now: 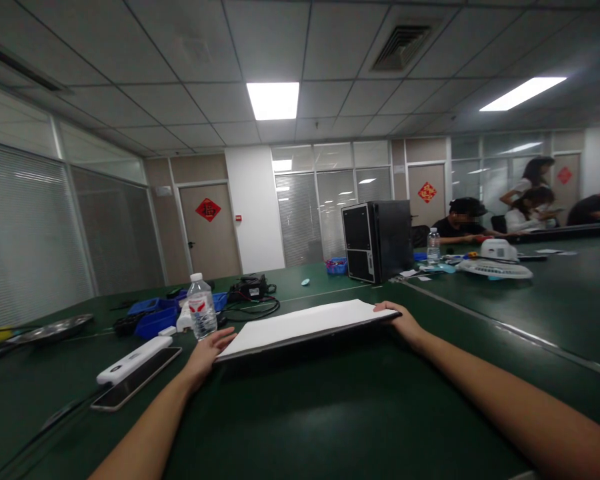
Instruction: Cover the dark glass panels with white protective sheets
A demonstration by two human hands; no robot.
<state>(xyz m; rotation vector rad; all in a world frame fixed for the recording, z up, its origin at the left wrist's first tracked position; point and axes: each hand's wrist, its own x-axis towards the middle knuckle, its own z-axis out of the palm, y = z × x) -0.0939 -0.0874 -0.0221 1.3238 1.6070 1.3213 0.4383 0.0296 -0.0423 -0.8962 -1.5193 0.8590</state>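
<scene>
Between my hands is a thin, flat panel (305, 323) with a white upper face and a dark edge. It appears held just above the green table, and its exact kind cannot be told. My left hand (210, 355) is closed on the panel's left end. Over on the right end, my right hand (399, 322) grips the corner, its fingertips on the white face. A water bottle (203, 308) stands just beyond my left hand. Near my left forearm lie a phone (137, 380) and a white power strip (135, 360).
A black computer case (377, 241) stands upright beyond the panel. Blue bins (157, 320), a black adapter with cables (253, 287) and a metal dish (55, 330) lie at left. Farther right are a white fan (495, 268), another bottle (433, 247) and several people.
</scene>
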